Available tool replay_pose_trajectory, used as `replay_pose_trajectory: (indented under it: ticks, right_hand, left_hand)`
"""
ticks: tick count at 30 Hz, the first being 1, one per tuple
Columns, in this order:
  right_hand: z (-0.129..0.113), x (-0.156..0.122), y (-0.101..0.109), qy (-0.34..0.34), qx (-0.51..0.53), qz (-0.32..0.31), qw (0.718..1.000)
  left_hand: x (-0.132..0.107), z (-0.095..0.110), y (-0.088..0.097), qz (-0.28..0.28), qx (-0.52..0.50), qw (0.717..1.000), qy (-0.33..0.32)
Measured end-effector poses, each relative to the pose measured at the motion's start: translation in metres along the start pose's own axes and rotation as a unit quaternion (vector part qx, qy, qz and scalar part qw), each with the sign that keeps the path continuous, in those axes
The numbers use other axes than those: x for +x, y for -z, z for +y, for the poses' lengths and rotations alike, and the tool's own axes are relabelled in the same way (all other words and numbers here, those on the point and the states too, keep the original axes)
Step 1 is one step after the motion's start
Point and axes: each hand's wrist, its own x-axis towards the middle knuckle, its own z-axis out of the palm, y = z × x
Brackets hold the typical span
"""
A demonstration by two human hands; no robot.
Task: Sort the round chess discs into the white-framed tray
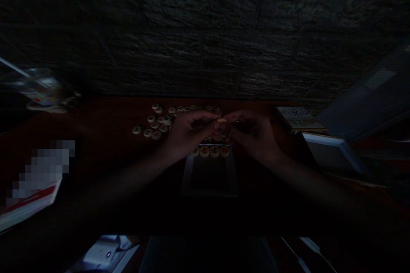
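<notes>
Between the fingertips of my left hand [192, 132] and my right hand [254, 134], a round Chinese chess piece [221, 120] is pinched from both sides. Both hands hover over the far end of a shallow rectangular tray [210, 190]. A row of chess pieces [214, 151], marked in red and dark characters, lies across the tray just below my hands. More pieces behind that row are partly covered by my fingers. Loose chess pieces [155, 125] are scattered on the table beyond and left of my left hand.
On the right lie a box lid with writing [297, 118] and an open box part [333, 155]. A plastic cup with a straw [41, 87] stands far left, with a blurred-out book or box [35, 198] nearer. A stone wall [201, 51] borders the dark table.
</notes>
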Motion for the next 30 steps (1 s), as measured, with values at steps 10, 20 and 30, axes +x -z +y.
replay_pose_trajectory:
  ticks: [10, 20, 30]
  right_hand:
    - [-0.0057, 0.0021, -0.0001, -0.033, 0.006, -0.005, 0.999]
    - [-0.0065, -0.0003, -0.0031, -0.063, 0.025, -0.011, 0.998]
    - [-0.0054, 0.0011, -0.0012, -0.037, 0.031, -0.042, 0.998]
  left_hand:
    - [-0.0025, -0.0040, -0.0010, -0.038, 0.048, 0.996, -0.059]
    - [-0.0068, -0.0040, -0.0018, -0.062, 0.077, 0.991, -0.085]
    - [-0.0037, -0.0002, -0.0019, -0.028, 0.054, 0.996, -0.059]
